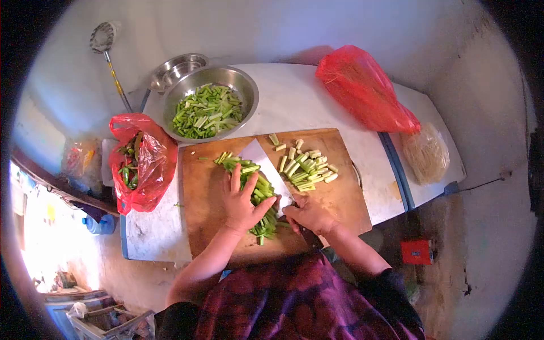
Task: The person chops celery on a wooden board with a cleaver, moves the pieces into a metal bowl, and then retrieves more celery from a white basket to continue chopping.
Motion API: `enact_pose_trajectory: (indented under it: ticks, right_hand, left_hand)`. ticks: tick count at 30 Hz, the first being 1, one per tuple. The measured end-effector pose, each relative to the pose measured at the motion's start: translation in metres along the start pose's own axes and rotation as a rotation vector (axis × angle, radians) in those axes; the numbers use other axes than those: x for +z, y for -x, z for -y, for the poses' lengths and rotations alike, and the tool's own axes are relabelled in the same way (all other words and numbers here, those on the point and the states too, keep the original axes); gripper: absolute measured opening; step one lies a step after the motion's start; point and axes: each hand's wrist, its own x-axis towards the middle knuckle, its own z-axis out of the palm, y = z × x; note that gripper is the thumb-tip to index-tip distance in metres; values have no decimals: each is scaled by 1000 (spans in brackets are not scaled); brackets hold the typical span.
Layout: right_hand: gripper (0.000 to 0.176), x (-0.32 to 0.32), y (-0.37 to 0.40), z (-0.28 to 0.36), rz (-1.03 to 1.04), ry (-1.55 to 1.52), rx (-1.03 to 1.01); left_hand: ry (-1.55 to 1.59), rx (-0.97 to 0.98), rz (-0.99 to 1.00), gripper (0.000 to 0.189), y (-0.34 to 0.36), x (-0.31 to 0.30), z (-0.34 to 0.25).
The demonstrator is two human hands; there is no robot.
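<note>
My left hand presses down on a bunch of green stalks lying on a wooden cutting board. My right hand grips the handle of a cleaver whose broad blade rests against the right side of the bunch. To the right of the blade lies a heap of cut stalk pieces on the board. Beyond the board, a steel bowl holds more cut green pieces.
A red plastic bag with green vegetables lies left of the board. A second red bag and a clear bag of pale noodles lie at the right. A smaller steel bowl and a skimmer ladle stand behind.
</note>
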Motion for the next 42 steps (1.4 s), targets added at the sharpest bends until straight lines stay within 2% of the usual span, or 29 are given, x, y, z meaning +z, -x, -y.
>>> enact_pose_trajectory:
  ticks: [2,8,11,12,17,21,24,26,29,31,32,34,35,37,40,42]
  right_hand:
    - [24,5,3,2,37,-29,-51]
    - [23,12,12,11,39,-62,-55]
    - [24,15,28,26,15,-259,-42]
    - [8,10,26,24,57,-201,8]
    - [7,0,29,49,30,-372,-90]
    - [12,-11,3,105,-64,-352,-165]
    - [14,-9,-31,160,-128,-275,-297]
    - [16,-7,-63,184,-145,-138,-398]
    - [18,-6,-92,184,-216,66,-483]
    - [20,-9,-81,178,-264,209,-506]
    - [20,-11,-73,171,-243,180,-483]
    - [21,-20,-54,161,-210,125,-454]
    - [19,-24,-45,156,-191,71,-424]
    - [16,-30,-27,144,-159,-37,-374]
    - [16,-34,-14,122,-212,31,-334]
    - [18,-34,-3,110,-209,-3,-327]
  left_hand:
    - [62,15,-44,59,-2,1,-1]
    - [76,1,-50,52,-11,-11,-11]
    - [75,-19,-52,51,-19,-15,-22]
    - [57,-2,-47,51,-25,-20,-27]
    - [121,35,-53,49,-66,-36,-38]
    - [84,106,-55,50,-131,-46,-18]
    - [132,183,-83,51,-191,-54,22]
    - [196,115,-81,50,-217,-57,57]
    - [-262,-13,-173,45,-205,-48,104]
    - [-72,2,-261,38,-182,-54,97]
    - [24,-3,-301,35,-164,-59,90]
    - [340,-96,-191,25,-121,-66,69]
    - [336,-155,-31,20,-105,-78,49]
    - [203,-225,116,25,-60,-53,69]
    - [-315,-56,87,43,-56,-34,69]
    - [-251,-91,215,55,-52,-8,85]
